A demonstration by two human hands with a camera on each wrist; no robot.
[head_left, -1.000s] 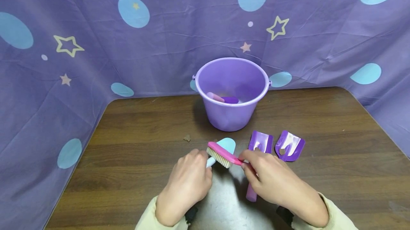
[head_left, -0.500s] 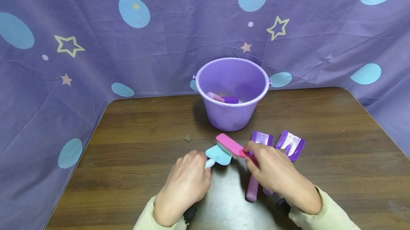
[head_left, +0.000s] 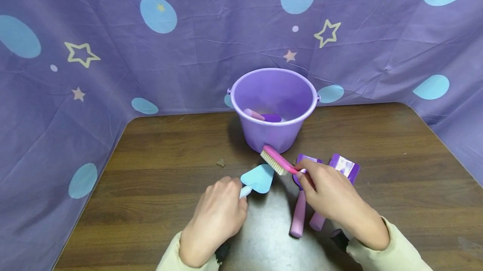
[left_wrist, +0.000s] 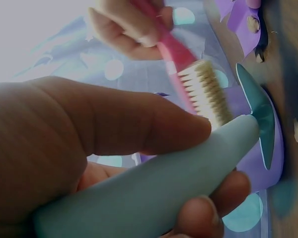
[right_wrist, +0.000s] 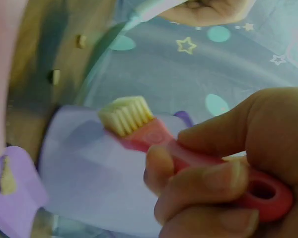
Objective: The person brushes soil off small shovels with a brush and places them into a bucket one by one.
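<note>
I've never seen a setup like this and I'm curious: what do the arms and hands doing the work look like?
They are a person's: the left hand and right hand are bare, with no gloves or rings showing. The left sleeve and right sleeve are pale cream. A small black piece shows at each wrist; its full shape is hidden.

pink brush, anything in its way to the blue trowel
Nothing visible. In the head view, the pink brush sits just past the upper right of the blue trowel, with no other object between them. A brown bit lies on the table to the trowel's left, off that path.
</note>
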